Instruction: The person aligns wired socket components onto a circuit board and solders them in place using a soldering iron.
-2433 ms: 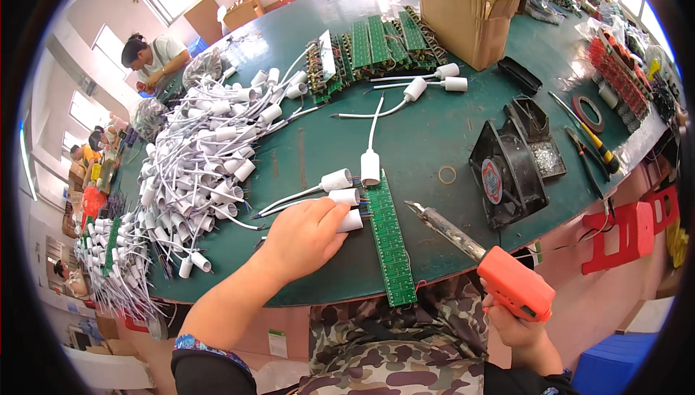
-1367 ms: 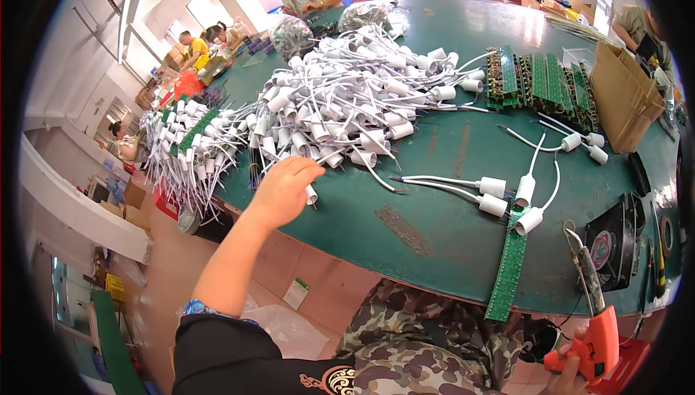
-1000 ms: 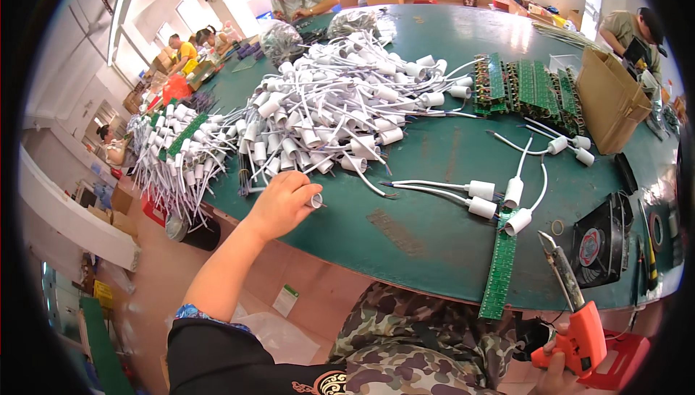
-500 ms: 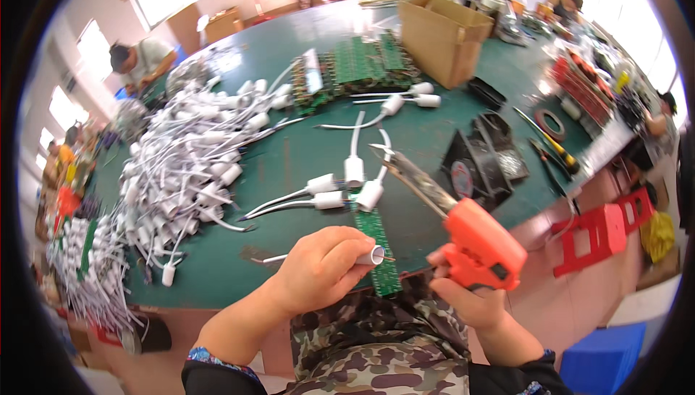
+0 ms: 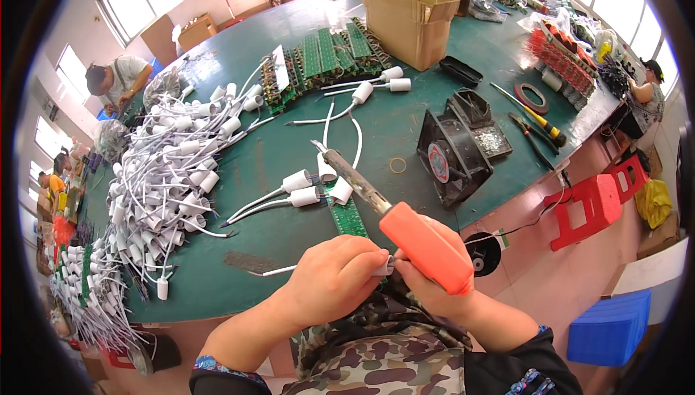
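Left hand (image 5: 337, 272) grips white socket (image 5: 386, 268), right hand (image 5: 428, 291) grips soldering iron (image 5: 426, 246), its fingers (image 5: 403, 265) at socket's mouth; wrist twist could bring tip (image 5: 317, 145), if hot, onto nearby cable (image 5: 359, 140).

Left hand (image 5: 337, 275) and right hand (image 5: 432, 279) close together, fingers (image 5: 369, 256) curled, forearms (image 5: 253, 333) angled inward

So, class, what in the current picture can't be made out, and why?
All in the head view:
Held white cylinder: mostly covered by the left hand.
Green circuit board: much of its near half is behind that same hand.
Cardboard box: its bottom is hidden by the near wall.
Pile of white cylinders: can't be counted, since they overlap.
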